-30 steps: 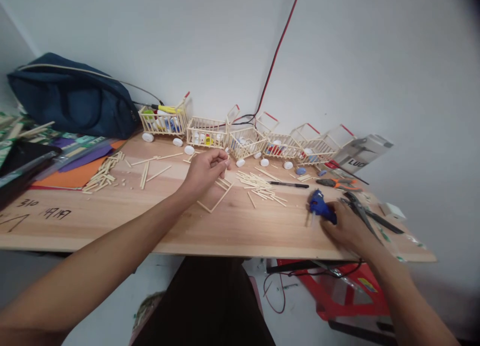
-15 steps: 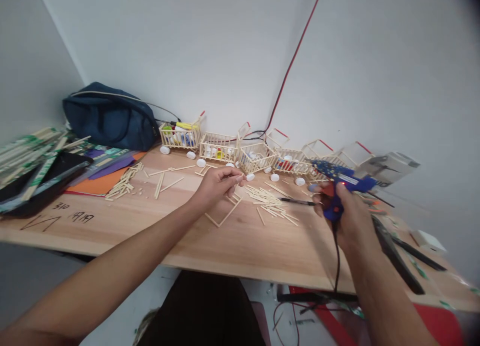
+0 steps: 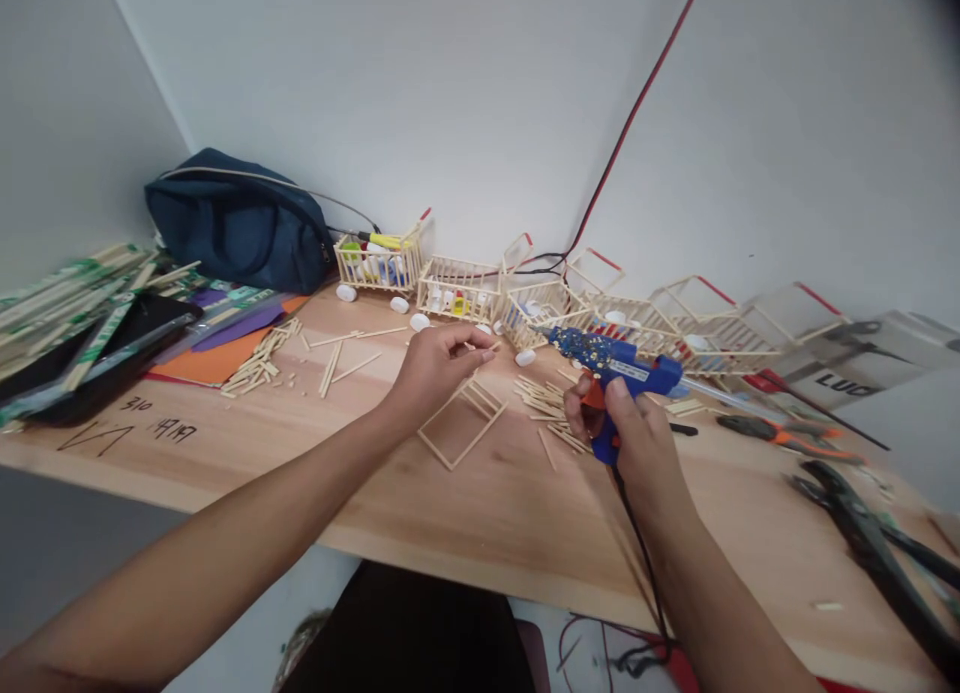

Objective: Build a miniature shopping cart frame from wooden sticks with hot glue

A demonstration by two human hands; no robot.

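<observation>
My right hand (image 3: 626, 438) is wrapped around the grip of a blue hot glue gun (image 3: 611, 358), held above the wooden table (image 3: 465, 493) with its nozzle pointing left toward my left hand. My left hand (image 3: 435, 366) pinches a thin wooden stick (image 3: 482, 350) between thumb and fingers, just above a rectangular stick frame (image 3: 463, 423) lying flat on the table. A loose pile of sticks (image 3: 546, 403) lies between the two hands.
Several small stick-built carts (image 3: 457, 285) with white wheels line the wall. A dark blue bag (image 3: 240, 223) sits back left, with coloured sheets (image 3: 217, 358) and packets (image 3: 67, 308) beside it. Pliers (image 3: 780, 433) and black cutters (image 3: 870, 543) lie at the right. More sticks (image 3: 262, 358) are scattered left.
My right hand lifted the glue gun off the table and carried it left toward my left hand. My left hand stayed over the frame, pinching the stick. The view shifted.
</observation>
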